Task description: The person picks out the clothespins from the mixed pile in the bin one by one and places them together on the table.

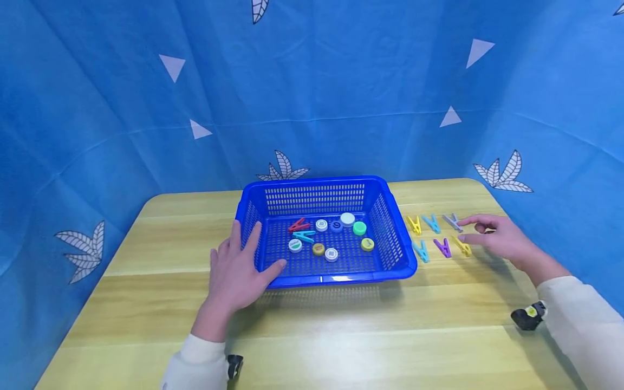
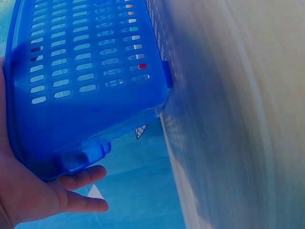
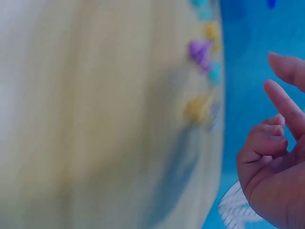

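Note:
A blue plastic basket (image 1: pixel 322 280) stands on the table. My left hand (image 1: pixel 239 276) rests at its front left corner, fingers spread along the rim. On the right, my right hand (image 1: pixel 497 241) hovers above a yellow clothespin (image 1: pixel 462 247) and a grey clothespin (image 1: pixel 453 222). Its thumb and index finger are apart with nothing between them; the other fingers are curled. Also on the table lie a purple clothespin (image 1: pixel 442 247), a light-blue clothespin (image 1: pixel 431 223), a teal clothespin (image 1: pixel 421 251) and another yellow clothespin (image 1: pixel 414 225).
Inside the basket are a red clothespin (image 1: pixel 299 225), a turquoise clothespin (image 1: pixel 304 235) and several bottle caps, among them a green cap (image 1: pixel 359 228) and a white cap (image 1: pixel 347 219). A blue curtain (image 1: pixel 312 81) hangs behind the wooden table (image 1: pixel 341 336).

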`<action>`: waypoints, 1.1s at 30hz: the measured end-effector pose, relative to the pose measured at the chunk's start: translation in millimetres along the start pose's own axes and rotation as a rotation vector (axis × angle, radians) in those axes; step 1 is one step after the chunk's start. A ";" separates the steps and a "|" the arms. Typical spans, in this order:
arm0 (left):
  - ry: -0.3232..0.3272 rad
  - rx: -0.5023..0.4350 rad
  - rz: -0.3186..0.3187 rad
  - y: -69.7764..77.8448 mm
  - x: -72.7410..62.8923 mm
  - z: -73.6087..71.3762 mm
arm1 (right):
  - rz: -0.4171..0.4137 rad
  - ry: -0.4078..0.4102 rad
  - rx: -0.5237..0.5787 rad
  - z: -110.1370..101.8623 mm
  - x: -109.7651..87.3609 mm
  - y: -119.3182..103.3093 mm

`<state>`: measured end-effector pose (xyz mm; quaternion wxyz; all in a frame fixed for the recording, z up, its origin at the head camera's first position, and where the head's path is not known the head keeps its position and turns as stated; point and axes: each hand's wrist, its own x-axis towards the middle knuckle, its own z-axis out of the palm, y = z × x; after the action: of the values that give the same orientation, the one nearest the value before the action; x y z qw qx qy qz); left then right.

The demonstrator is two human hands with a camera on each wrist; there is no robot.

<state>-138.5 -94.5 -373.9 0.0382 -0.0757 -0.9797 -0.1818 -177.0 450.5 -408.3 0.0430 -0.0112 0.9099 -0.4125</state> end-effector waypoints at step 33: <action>0.025 0.029 -0.044 6.3 -0.9 0.2 | -0.199 -0.018 -0.007 29.4 50.4 -163.0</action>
<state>-136.7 -88.7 -372.0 0.0475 -0.0514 -0.9830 -0.1694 -227.0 318.2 -308.5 0.0097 -0.1056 0.9053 -0.4114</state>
